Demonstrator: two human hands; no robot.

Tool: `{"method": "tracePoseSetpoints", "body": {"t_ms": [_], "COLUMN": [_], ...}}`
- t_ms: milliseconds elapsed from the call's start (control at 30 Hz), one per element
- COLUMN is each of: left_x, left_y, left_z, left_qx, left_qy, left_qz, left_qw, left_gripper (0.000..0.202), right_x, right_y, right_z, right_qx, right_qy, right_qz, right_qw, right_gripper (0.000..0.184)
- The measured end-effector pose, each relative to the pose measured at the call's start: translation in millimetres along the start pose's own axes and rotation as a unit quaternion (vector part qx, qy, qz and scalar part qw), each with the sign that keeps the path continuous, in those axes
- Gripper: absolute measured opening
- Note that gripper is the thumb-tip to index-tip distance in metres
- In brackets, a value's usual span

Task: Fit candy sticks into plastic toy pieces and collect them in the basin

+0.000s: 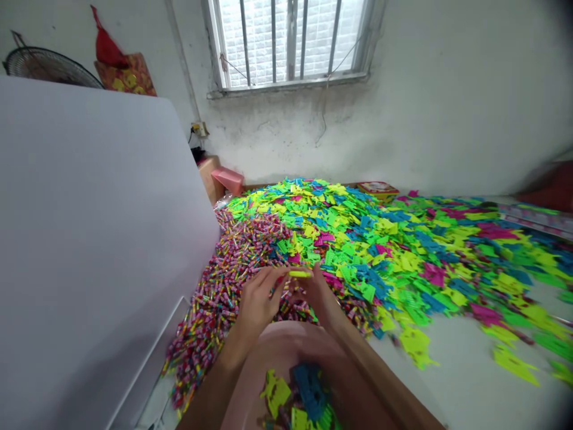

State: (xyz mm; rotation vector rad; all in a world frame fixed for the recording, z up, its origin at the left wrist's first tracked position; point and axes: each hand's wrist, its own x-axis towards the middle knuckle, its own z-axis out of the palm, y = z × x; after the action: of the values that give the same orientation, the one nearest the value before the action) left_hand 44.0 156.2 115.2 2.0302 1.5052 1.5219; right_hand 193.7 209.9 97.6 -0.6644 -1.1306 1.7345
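Observation:
Over the near rim of a pink basin, my left hand and my right hand come together. Between their fingertips is a thin yellow plastic piece, seen nearly edge-on. The left fingers are bent around its left end, where a small patch of red shows; I cannot make out what that is. At the other end, the right fingers pinch it. Inside the basin lie a blue plastic cutout, a yellow cutout and some green ones, with a few small tubes among them.
Beyond my hands spreads a heap of flat green, yellow, blue and magenta cutouts. Small pink-labelled tubes are piled to its left. A large white panel stands at left. A barred window is in the back wall.

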Motion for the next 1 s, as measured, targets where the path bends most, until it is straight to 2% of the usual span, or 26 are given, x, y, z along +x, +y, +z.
{"method": "tracePoseSetpoints", "body": {"t_ms": [133, 233, 333, 500, 733, 1000], "left_x": [0.6, 2.2, 3.6, 3.1, 2.6, 1.9], "left_y": [-0.4, -0.2, -0.3, -1.3, 3.9, 3.3], "left_z": [2.1, 3.9, 2.2, 3.5, 9.0, 9.6], "left_qx": [0.01, 0.018, 0.021, -0.006, -0.018, 0.019], "left_qy": [-0.043, -0.025, -0.012, -0.023, 0.009, 0.034], "left_qz": [-0.002, -0.045, -0.072, -0.064, -0.061, -0.049], "left_qw": [0.999, 0.999, 0.997, 0.998, 0.998, 0.998], "left_gripper": [0.024, 0.033, 0.036, 0.027, 0.013, 0.009], "right_x": [-1.1, 1.0, 3.8, 2.2, -1.7, -2.1], "right_y": [-2.2, -2.8, 0.1, 3.6, -3.2, 3.4], "right_z": [-1.5, -4.1, -6.2, -4.4, -2.2, -2.1], "right_qx": [0.001, -0.003, -0.022, -0.06, -0.127, -0.204], "right_qy": [0.021, 0.06, 0.075, 0.088, 0.106, 0.103], "right_qz": [0.01, -0.019, -0.037, -0.073, -0.133, -0.164], "right_qw": [1.0, 0.998, 0.996, 0.992, 0.977, 0.96], "right_gripper": [0.043, 0.051, 0.049, 0.042, 0.027, 0.027]}}
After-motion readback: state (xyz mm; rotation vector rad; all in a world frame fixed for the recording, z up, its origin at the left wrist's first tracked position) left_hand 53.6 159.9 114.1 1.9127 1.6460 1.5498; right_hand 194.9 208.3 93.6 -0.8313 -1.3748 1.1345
